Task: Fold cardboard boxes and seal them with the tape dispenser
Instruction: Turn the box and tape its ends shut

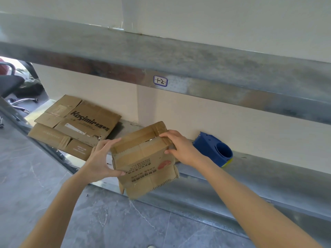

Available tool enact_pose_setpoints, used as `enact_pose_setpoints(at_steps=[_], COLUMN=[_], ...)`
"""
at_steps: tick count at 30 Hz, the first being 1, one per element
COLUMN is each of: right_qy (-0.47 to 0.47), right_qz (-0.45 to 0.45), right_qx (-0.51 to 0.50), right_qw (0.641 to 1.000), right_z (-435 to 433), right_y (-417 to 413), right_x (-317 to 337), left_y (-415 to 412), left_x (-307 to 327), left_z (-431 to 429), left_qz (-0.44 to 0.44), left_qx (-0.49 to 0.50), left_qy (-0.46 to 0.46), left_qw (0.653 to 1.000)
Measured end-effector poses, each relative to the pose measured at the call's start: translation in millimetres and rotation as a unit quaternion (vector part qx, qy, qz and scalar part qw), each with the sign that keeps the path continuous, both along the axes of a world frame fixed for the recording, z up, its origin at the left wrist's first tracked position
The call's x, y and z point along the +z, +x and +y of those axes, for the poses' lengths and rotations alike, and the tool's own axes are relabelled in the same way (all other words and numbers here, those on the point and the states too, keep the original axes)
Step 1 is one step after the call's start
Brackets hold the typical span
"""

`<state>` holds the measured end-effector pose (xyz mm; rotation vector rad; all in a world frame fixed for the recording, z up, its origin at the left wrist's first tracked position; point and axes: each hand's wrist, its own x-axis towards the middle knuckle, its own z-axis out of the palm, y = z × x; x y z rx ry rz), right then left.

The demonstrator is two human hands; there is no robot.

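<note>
- A person is holding a small, worn cardboard box point(143, 158) half-opened in the air over the near edge of a metal shelf point(268, 172), its top mouth gaping and its lower flaps hanging loose below the shelf lip.
- The left hand point(100, 158) is gripping the box's left wall, fingers curled over the top edge and thumb pressing the printed near face. The right hand point(180, 149) is pinching the top right corner, fingers over the flap and thumb on the side.
- The box is looking skewed rather than square; uneven pressure from either hand is likely to be collapsing it flat again.
- Old tape strips and ragged flap edges are showing, so a hard pull at the right corner could be tearing the board along a tired crease.
- With nothing under the box, a loosened grip is risking a drop to the grey floor point(125, 226).
- The blue tape dispenser point(213, 149) is sitting on the shelf just right of the right hand. Reaching for it means freeing one hand, and the unfolded flaps could be springing open.
- A pile of flattened boxes point(77, 122) is lying at the far left of the shelf, well apart from the work.
</note>
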<state>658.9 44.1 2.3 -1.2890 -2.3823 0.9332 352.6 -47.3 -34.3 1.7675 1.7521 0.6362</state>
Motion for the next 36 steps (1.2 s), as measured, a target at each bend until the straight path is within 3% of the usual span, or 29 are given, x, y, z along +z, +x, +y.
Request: enact_pose_setpoints(at_steps=[4,14,19,28,36], right_qy=[0.039,0.012,-0.067,-0.085,-0.095], right_qz=[0.019,0.013,-0.003,-0.02,0.057], right_qx=[-0.023,0.037,0.102,0.135,0.062], right_qw=[0.999,0.999,0.993,0.987,0.992], right_z=[-6,-19,-22,-24,-13], right_y=[-11,-31,-29,-5,30], right_x=[-1,-5,-11,-8,0], left_y=[10,69,79,81,119], left_x=[-9,-20,-30,-30,-22], left_z=[-25,-49,-44,-42,-21], left_qz=[-0.098,-0.184,-0.145,-0.096,-0.136], left_qx=[0.077,0.297,0.244,0.172,0.101], left_qy=[0.045,0.155,0.145,0.136,0.159], left_qw=[0.991,0.924,0.948,0.971,0.973])
